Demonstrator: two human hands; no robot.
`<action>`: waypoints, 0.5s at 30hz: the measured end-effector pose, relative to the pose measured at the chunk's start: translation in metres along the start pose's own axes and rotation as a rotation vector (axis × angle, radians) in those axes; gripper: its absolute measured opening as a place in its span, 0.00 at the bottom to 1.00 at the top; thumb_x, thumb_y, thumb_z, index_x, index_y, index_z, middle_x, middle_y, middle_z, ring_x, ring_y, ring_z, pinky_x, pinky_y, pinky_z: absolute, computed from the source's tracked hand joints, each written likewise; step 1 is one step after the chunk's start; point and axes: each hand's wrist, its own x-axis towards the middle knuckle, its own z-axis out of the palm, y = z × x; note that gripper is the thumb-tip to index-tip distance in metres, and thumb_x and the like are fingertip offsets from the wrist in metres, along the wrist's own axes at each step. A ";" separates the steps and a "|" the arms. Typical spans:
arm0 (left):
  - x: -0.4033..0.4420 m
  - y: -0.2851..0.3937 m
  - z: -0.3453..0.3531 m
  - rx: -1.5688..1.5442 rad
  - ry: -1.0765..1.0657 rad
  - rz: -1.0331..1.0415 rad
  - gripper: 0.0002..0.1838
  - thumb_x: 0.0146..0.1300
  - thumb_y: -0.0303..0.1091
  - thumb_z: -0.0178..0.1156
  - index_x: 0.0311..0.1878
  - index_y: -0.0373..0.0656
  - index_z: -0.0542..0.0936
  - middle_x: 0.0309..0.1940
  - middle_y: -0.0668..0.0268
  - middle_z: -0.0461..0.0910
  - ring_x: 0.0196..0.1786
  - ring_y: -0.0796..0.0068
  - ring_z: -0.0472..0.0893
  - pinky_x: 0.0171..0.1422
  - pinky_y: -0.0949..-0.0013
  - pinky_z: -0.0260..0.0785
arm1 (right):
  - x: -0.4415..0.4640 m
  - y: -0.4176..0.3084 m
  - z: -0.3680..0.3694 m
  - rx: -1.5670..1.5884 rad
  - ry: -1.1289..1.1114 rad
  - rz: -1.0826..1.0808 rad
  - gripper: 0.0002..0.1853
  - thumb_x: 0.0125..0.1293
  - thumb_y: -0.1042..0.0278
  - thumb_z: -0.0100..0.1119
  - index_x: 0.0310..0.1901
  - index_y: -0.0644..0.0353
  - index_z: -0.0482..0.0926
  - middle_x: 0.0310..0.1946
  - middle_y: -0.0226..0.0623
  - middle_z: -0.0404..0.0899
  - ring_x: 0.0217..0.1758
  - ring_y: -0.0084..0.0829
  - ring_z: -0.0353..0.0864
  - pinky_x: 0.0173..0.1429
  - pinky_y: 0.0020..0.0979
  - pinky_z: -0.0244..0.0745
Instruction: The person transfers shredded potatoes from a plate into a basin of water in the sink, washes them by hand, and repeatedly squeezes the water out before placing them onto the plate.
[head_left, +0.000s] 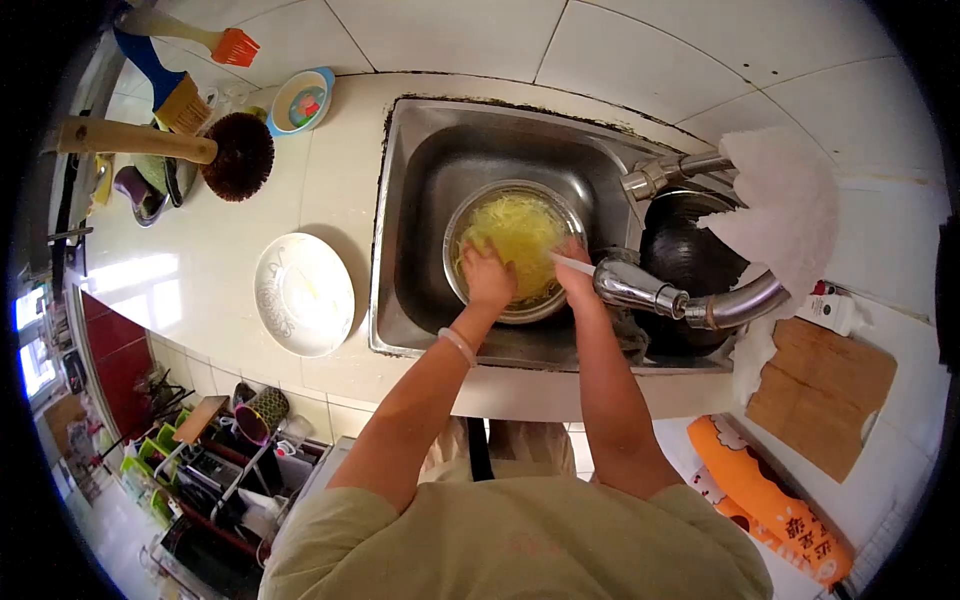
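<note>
Left grip (488, 277) spread in yellow shreds (515, 222); right grip (572, 270) at bowl (450, 245) rim, can't tell how closed. Tap (640, 287) flow beside it could overfill, floating strands out.

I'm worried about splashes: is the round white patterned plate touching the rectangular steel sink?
Apart: the head view shows a strip of pale counter between the white plate and the steel sink.
</note>
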 end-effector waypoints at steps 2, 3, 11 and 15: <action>-0.003 -0.021 0.038 -0.114 -0.038 -0.054 0.34 0.57 0.39 0.59 0.65 0.36 0.59 0.60 0.47 0.65 0.60 0.54 0.69 0.63 0.58 0.61 | -0.002 -0.005 0.006 -0.494 0.168 -0.057 0.27 0.67 0.56 0.51 0.63 0.60 0.62 0.59 0.46 0.63 0.65 0.39 0.61 0.65 0.42 0.64; -0.002 -0.027 0.049 -0.231 -0.074 -0.108 0.44 0.56 0.43 0.61 0.69 0.36 0.50 0.63 0.42 0.60 0.61 0.50 0.67 0.62 0.58 0.62 | -0.029 -0.052 0.003 -0.221 0.002 0.259 0.30 0.66 0.54 0.51 0.65 0.59 0.59 0.61 0.47 0.61 0.66 0.39 0.59 0.65 0.45 0.62; 0.020 -0.021 0.028 -0.969 -0.458 0.063 0.32 0.54 0.38 0.63 0.60 0.36 0.66 0.59 0.46 0.66 0.56 0.54 0.72 0.53 0.63 0.68 | -0.022 -0.030 0.022 0.152 -0.286 0.505 0.27 0.63 0.56 0.54 0.61 0.58 0.65 0.58 0.44 0.68 0.56 0.42 0.71 0.55 0.42 0.70; 0.028 -0.023 0.005 -0.608 -0.328 0.096 0.24 0.55 0.29 0.58 0.57 0.41 0.71 0.58 0.49 0.68 0.60 0.52 0.68 0.59 0.55 0.63 | -0.009 -0.019 0.013 -0.248 -0.337 -0.146 0.25 0.59 0.67 0.58 0.59 0.59 0.67 0.56 0.47 0.70 0.58 0.44 0.70 0.59 0.38 0.67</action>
